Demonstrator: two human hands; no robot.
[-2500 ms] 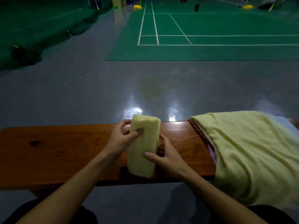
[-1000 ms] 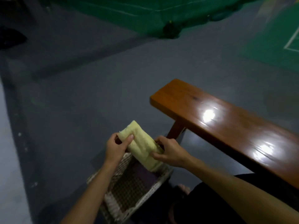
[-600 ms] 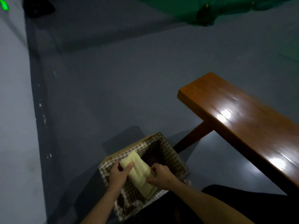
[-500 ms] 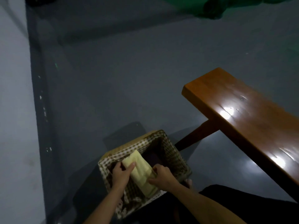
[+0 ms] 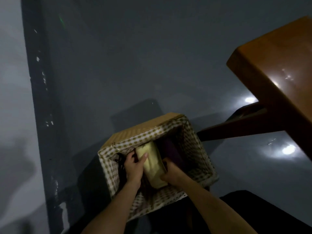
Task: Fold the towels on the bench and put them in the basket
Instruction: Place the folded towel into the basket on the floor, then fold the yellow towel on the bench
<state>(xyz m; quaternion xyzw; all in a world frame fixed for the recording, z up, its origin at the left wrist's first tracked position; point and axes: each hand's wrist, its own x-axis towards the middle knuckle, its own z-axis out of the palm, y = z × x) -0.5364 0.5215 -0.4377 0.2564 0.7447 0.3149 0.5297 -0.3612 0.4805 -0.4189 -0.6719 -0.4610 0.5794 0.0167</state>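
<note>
A folded pale yellow towel (image 5: 152, 163) lies inside the wicker basket (image 5: 194, 149), which has a checked cloth lining and stands on the floor. My left hand (image 5: 134, 165) grips the towel's left side, thumb across its top. My right hand (image 5: 170, 172) holds its right lower edge. A dark purple folded towel (image 5: 172, 150) lies in the basket just right of the yellow one. The wooden bench (image 5: 276, 65) shows only its left end at the upper right.
A bench leg (image 5: 236, 127) slants down to the floor right of the basket. The grey floor surrounds the basket. A dark baseboard strip (image 5: 38, 98) and a pale wall run along the left. My dark-clothed leg (image 5: 263, 215) is at the bottom right.
I carried the folded yellow towel from the bench over to the basket and lowered it inside beside the purple towel. Both hands kept hold of it throughout.
</note>
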